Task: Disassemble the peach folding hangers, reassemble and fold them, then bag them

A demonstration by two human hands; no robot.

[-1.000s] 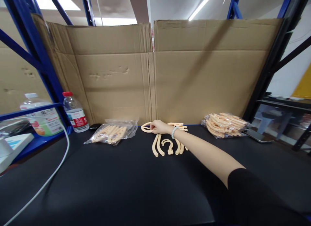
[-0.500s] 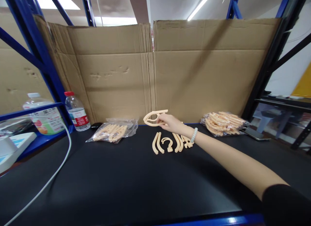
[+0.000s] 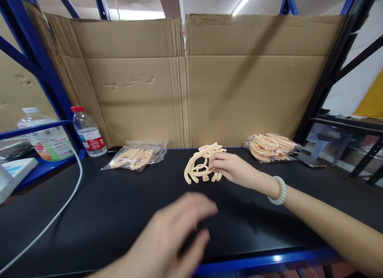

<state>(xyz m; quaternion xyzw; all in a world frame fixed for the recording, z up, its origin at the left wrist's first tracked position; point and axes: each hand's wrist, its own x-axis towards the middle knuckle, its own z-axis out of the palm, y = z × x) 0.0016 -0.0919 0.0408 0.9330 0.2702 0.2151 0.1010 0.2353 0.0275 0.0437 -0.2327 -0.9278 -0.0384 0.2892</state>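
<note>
My right hand (image 3: 235, 169) pinches a beige curved frame piece (image 3: 206, 150), which looks like a part of a plastic hanger. The piece hangs above the black table, in front of other beige curved pieces (image 3: 187, 176) and partly over them. What lies behind the held piece and my fingers is hard to separate. My left hand (image 3: 167, 230) is low in the middle of the view, nearer to me and blurred. Its thumb and fingers are apart, with nothing between them.
On the black table (image 3: 125, 214) a clear bag of beige pieces (image 3: 134, 157) lies to the left, a fuller bag (image 3: 272, 147) to the right beside a phone (image 3: 309, 160). A red-capped bottle (image 3: 89, 135), a white cable (image 3: 67, 201) and cardboard (image 3: 140, 90) border the space.
My left hand has come into view from below. My right hand has moved nearer and slightly right with the frame piece, which is now tilted over the other pieces.
</note>
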